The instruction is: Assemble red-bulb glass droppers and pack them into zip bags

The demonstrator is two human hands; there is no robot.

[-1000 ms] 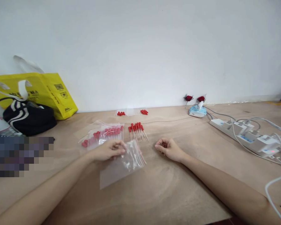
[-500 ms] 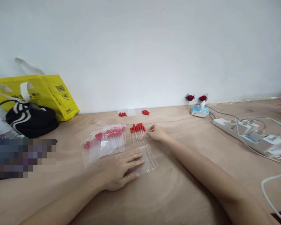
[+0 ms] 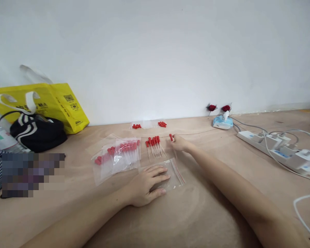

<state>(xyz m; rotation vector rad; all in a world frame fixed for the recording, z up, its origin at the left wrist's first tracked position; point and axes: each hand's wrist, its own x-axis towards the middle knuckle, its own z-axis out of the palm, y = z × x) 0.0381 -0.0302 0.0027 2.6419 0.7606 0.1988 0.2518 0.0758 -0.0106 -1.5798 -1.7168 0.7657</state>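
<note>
My right hand (image 3: pixel 180 143) pinches a red-bulbed dropper (image 3: pixel 171 137), its pale stem pointing down toward the table. Just left of it, several loose droppers (image 3: pixel 154 142) lie side by side, red bulbs away from me. My left hand (image 3: pixel 150 184) rests flat, fingers apart, on a clear zip bag (image 3: pixel 174 179) whose red-striped edge faces right. Farther left, overlapping clear bags (image 3: pixel 119 158) have red-bulbed droppers in them.
By the wall lies a clear bag (image 3: pixel 147 124) with red bulbs at both ends. A yellow bag (image 3: pixel 74 117) and black pouch (image 3: pixel 41 132) stand left. A tissue pack (image 3: pixel 223 122), two red roses (image 3: pixel 212 108) and a power strip (image 3: pixel 248 137) with cables occupy the right.
My right hand has drawn a dropper rightward, away from the loose row. My left hand and the zip bag under it have shifted right.
</note>
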